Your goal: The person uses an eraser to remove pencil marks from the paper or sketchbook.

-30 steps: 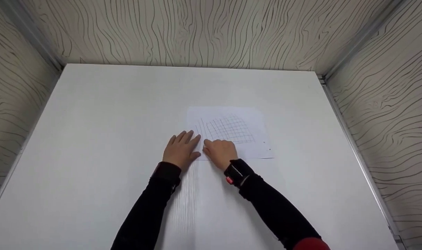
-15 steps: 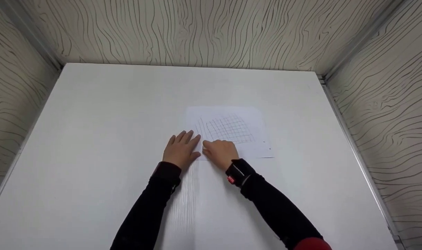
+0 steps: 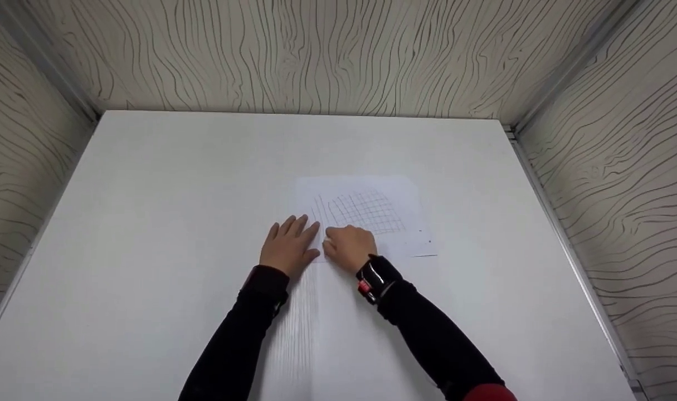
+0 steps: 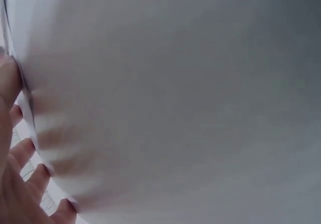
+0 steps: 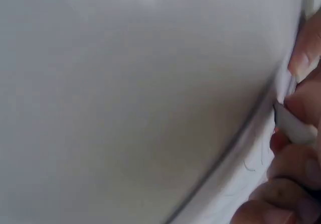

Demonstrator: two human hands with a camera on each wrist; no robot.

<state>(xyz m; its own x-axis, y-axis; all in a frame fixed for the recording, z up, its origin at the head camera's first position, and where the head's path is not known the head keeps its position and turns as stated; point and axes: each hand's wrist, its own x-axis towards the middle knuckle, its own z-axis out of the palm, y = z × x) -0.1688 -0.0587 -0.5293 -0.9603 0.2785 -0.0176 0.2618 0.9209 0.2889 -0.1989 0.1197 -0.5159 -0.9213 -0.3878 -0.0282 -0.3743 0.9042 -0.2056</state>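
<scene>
A white sheet of paper lies on the table, with a hand-drawn grid of thin dark lines on it. My left hand rests with spread fingers over the sheet's lower left corner. Beside it, my right hand curls low over the paper just below the grid's left lines. In the right wrist view its thumb and fingers pinch a small white eraser with a dark smudged tip against the paper. From the head view the eraser is hidden under that hand.
The white table reaches back to a wood-patterned wall, with similar panels on both sides. A few small dark specks mark the sheet's lower right part. Both forearms wear black sleeves and wrist straps.
The head view has tilted a little, so the table and sheet sit slightly lower in it. Both hands keep nearly the same place on the paper; the right one has shifted only slightly.
</scene>
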